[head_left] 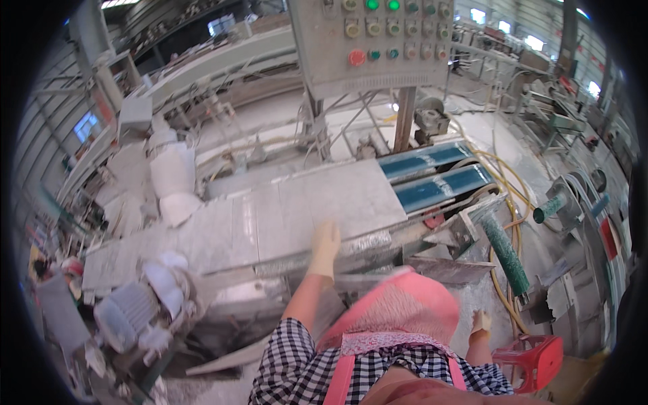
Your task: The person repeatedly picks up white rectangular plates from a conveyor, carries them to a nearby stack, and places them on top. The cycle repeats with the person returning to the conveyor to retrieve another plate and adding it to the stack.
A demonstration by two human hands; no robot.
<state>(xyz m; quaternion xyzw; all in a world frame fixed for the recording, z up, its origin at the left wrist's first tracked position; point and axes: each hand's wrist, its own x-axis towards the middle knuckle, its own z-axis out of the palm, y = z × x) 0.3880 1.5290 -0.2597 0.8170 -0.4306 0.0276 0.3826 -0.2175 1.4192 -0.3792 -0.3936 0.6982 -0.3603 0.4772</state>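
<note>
One pale slab (344, 192) lies at eleven o'clock from you, with blue belts (447, 187) showing past its end at one o'clock. Your left hand (326, 243) is at its near edge; whether it grips cannot be told. Your right hand (480, 322) is at three o'clock, near the red stool (548, 358), its closure unclear.

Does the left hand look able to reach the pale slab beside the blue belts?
Probably yes: the left hand appears over the near edge of the pale slab, nothing visible blocking it.
</note>
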